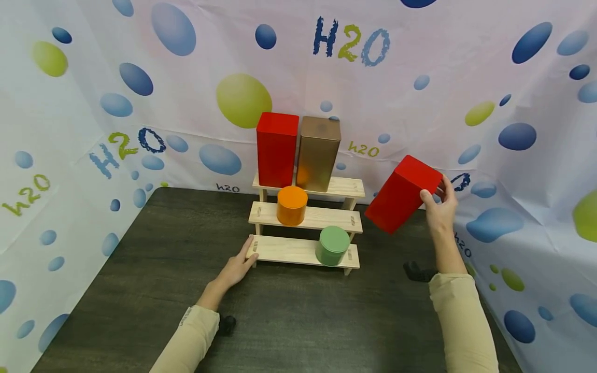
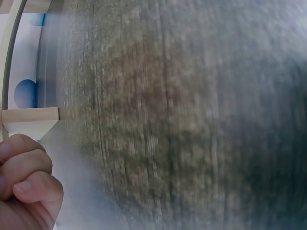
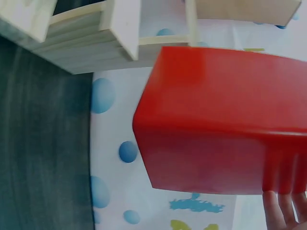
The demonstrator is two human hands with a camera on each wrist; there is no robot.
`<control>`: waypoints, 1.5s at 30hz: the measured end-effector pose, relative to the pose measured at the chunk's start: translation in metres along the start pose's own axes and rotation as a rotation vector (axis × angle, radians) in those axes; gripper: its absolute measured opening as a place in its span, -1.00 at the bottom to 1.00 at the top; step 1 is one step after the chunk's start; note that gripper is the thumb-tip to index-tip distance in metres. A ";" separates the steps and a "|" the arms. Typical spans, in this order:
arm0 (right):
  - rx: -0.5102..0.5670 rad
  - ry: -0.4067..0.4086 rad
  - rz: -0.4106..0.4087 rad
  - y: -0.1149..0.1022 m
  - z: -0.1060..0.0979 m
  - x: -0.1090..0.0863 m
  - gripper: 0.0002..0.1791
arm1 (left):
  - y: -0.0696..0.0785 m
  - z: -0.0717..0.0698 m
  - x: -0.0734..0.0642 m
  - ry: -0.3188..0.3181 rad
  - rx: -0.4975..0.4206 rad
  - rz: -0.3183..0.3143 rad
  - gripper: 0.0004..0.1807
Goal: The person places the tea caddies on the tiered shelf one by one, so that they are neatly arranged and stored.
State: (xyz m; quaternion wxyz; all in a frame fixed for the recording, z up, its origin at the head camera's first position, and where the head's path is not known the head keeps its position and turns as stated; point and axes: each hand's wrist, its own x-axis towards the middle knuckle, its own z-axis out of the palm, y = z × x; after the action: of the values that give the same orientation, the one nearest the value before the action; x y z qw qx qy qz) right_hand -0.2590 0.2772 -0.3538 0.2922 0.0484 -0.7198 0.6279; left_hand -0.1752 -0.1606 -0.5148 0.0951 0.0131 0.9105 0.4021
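Observation:
My right hand (image 1: 442,210) grips a tall red tin (image 1: 401,191) by its top end and holds it tilted in the air, right of a three-step wooden display stand (image 1: 289,248). In the right wrist view the fingertips press the side of the red tin (image 3: 216,120). My left hand (image 1: 237,267) holds the left end of the stand's lowest step; in the left wrist view its fingers (image 2: 33,167) are curled. On the top step stand another red tin (image 1: 277,150) and a gold tin (image 1: 319,153). An orange round tin (image 1: 292,206) sits on the middle step, a green round tin (image 1: 332,246) on the lowest.
The stand rests on a dark wood-grain table (image 1: 298,321). A white curtain (image 1: 289,57) with blue and green spots and H2O lettering hangs behind and along both sides. Dark wrist-camera mounts (image 1: 227,325) show beside the forearms.

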 end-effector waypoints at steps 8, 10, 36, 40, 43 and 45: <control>0.054 -0.077 -0.049 -0.006 0.004 0.010 -0.34 | -0.001 0.003 0.002 -0.003 -0.001 -0.010 -0.30; 0.040 -0.087 -0.044 -0.001 0.004 0.015 -0.35 | 0.000 0.002 0.001 -0.002 -0.002 -0.010 -0.30; 0.148 -0.250 -0.099 -0.019 0.030 0.022 -0.34 | -0.004 0.004 0.003 0.025 0.000 0.004 -0.30; 0.194 -0.259 -0.098 -0.016 0.039 0.018 -0.32 | -0.005 0.005 0.003 0.024 0.000 0.005 -0.29; 0.208 -0.272 -0.093 -0.015 0.044 0.018 -0.30 | -0.004 0.006 0.003 0.025 -0.003 0.005 -0.29; 0.202 -0.285 -0.086 -0.016 0.048 0.019 -0.29 | -0.003 0.006 0.003 0.028 -0.005 0.006 -0.30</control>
State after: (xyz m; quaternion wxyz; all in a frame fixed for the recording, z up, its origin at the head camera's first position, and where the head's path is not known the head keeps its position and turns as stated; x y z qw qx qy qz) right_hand -0.2847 0.2345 -0.3329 0.2075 0.1967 -0.6845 0.6706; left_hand -0.1769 -0.1582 -0.5215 0.0811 0.0097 0.9107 0.4049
